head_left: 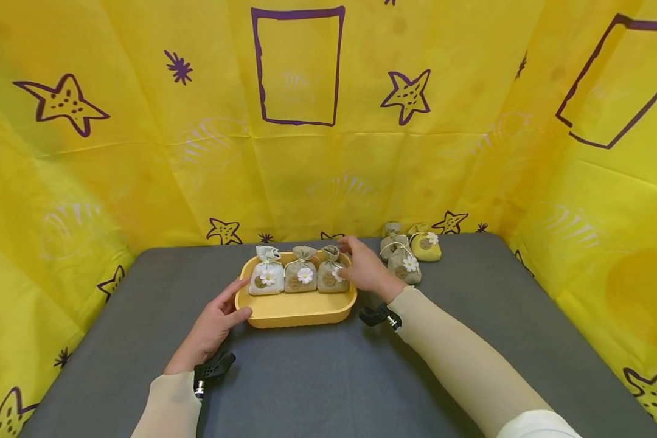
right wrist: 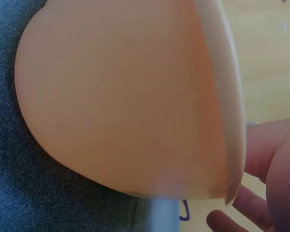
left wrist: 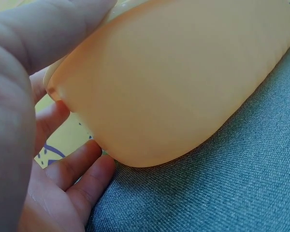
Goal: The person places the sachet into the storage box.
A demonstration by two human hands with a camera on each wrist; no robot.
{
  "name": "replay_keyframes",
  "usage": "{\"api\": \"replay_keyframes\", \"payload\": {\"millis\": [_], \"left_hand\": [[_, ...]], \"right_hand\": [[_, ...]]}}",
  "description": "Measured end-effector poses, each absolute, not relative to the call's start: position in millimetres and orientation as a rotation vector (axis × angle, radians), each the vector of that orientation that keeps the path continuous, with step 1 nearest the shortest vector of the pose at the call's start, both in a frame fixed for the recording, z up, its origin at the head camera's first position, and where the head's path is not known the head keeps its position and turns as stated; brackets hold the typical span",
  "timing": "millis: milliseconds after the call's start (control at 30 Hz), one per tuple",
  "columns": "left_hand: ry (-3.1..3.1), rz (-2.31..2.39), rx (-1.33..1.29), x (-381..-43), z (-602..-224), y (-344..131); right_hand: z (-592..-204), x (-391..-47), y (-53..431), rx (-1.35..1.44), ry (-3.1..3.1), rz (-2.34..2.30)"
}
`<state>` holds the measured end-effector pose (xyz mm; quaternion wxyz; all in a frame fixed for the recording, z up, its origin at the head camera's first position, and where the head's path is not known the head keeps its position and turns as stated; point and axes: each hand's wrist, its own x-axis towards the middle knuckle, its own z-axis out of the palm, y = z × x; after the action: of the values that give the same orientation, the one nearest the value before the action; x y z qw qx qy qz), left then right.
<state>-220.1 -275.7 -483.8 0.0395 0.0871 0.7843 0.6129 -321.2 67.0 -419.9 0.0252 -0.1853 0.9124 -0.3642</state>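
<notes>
A yellow oval tray (head_left: 295, 320) sits on the grey table with three small drawstring sachets standing in a row along its back. The left one is a white sachet (head_left: 260, 271), the middle one a tan sachet (head_left: 293, 275), the right one a grey-brown sachet (head_left: 328, 285); each bears a white flower. My left hand (head_left: 216, 319) holds the tray's left end, thumb by the rim and fingertips against its outer wall (left wrist: 174, 87). Over the tray's right end, my right hand (head_left: 368, 267) grips the grey-brown sachet, thumb near its flower and fingers behind its gathered neck.
Right of the tray, behind my right wrist, stand two more grey-brown sachets, the nearer sachet (head_left: 404, 277) overlapping the farther sachet (head_left: 392, 231). A yellow sachet (head_left: 429, 250) leans beside them. Patterned yellow cloth (head_left: 328, 182) walls the table's back and sides.
</notes>
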Motion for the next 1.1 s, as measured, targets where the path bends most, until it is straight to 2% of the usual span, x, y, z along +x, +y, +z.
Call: {"api": "replay_keyframes", "payload": {"millis": [233, 400, 700, 1100], "left_hand": [[2.407, 1.868, 0.268, -220.0, -483.7, -276.0], [2.412, 1.859, 0.264, -219.2, -483.8, -276.8], [2.410, 1.859, 0.262, -218.7, -483.2, -276.5], [2.421, 1.837, 0.236, -218.0, -481.6, -275.2]], "right_hand": [[-426.0, -319.8, 71.8, -0.529, 2.791, -1.170], [-432.4, -303.4, 85.0, -0.411, 2.726, -1.400], [-437.2, -256.0, 130.8, -0.222, 2.521, -1.832], [-455.8, -229.9, 199.0, -0.011, 2.308, -1.993]]}}
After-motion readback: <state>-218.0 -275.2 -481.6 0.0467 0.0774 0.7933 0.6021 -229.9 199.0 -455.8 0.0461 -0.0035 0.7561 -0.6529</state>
